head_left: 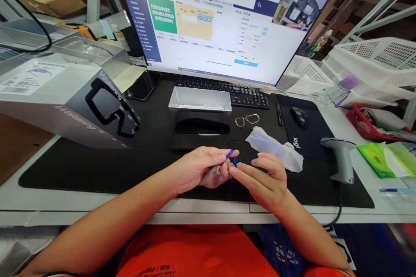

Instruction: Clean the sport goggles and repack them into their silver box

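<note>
My left hand (198,166) is closed around a small greyish-pink pouch (212,177), its thumb lying along the top. A blue cord (235,161) loops up out of the pouch between my hands. The fingertips of my right hand (264,177) pinch at the cord beside the pouch mouth, while its other fingers stay raised. Just beyond my hands are a dark glasses case (202,123) and an open white box (199,99). To the right lie a clear glasses-shaped frame (247,120), a tiny black piece (235,141) and a translucent white sleeve (276,149).
A large grey box (74,99) printed with goggles stands at left, near a phone (143,86). Behind are a keyboard (250,96) and monitor (208,30). At right are a mouse (299,117), scanner (342,160), tissue pack (383,160) and white baskets (373,69).
</note>
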Available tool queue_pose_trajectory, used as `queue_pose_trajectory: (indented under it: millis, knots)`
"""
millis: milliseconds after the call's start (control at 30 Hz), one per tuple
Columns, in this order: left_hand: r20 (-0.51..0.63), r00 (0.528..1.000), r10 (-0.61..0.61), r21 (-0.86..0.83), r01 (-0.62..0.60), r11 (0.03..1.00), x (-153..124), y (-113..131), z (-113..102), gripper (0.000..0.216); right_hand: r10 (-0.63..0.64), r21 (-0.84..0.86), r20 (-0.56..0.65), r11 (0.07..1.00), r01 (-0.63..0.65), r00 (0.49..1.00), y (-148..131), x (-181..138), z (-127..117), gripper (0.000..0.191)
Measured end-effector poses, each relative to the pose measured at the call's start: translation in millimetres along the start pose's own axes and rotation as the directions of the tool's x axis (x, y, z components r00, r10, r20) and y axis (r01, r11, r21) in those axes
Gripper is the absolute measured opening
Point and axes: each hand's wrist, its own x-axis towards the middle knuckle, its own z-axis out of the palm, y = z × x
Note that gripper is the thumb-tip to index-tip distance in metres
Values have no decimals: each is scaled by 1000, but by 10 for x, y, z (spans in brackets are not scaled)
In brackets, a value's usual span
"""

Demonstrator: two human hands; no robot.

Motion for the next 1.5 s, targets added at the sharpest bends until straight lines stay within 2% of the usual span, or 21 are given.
queue_pose_trajectory:
  millis: [100,200,300,367,467,567,667,800,933,1000,1067,1133,1233,1300,1433,1500]
  knots:
    - [91,983,-157,245,131,961,1,19,-54,49,-59,93,109,994,49,992,43,-3,-2,34]
    - [146,955,-259,424,176,889,-7,48,-107,46,-87,240,170,970,44,982,60,-5,27,25]
    - [187,925,-332,465,214,859,-3,69,-143,44,-108,325,258,946,19,960,36,2,50,22]
    - [242,893,-379,467,235,852,12,68,-166,42,-139,366,346,931,3,928,8,17,60,22]
    - [298,871,-390,479,217,851,40,50,-196,39,-172,385,427,923,-7,888,-29,46,81,24]
    - [293,884,-365,529,168,832,52,31,-195,29,-183,381,432,925,6,883,-46,44,120,25]
    - [227,910,-347,616,142,775,39,20,-157,13,-172,373,428,928,0,887,-47,-2,173,25]
    - [134,935,-329,695,148,704,9,12,-106,8,-141,397,391,917,-29,909,-56,-45,213,27]
    - [92,930,-355,719,184,670,4,14,-130,25,-187,329,389,943,53,902,-112,-9,189,24]
    - [125,906,-405,707,206,677,7,33,-156,36,-229,312,396,944,104,889,-141,5,183,22]
    - [194,872,-450,698,199,688,6,65,-170,43,-239,335,392,936,104,888,-149,-2,195,24]
    - [231,863,-449,714,163,681,1,96,-163,40,-210,366,381,928,61,901,-129,-23,223,30]
    - [205,905,-372,751,99,653,3,98,-131,31,-135,441,340,897,-31,931,-69,-47,259,37]
    - [197,922,-332,734,86,674,18,65,-117,30,-85,513,326,853,-101,941,-40,-45,260,38]
    - [167,944,-283,682,97,725,50,-19,-111,16,50,617,361,736,-278,931,-55,-19,213,30]
    - [136,955,-263,691,99,716,54,-46,-104,12,146,641,397,663,-388,906,-80,-21,203,22]
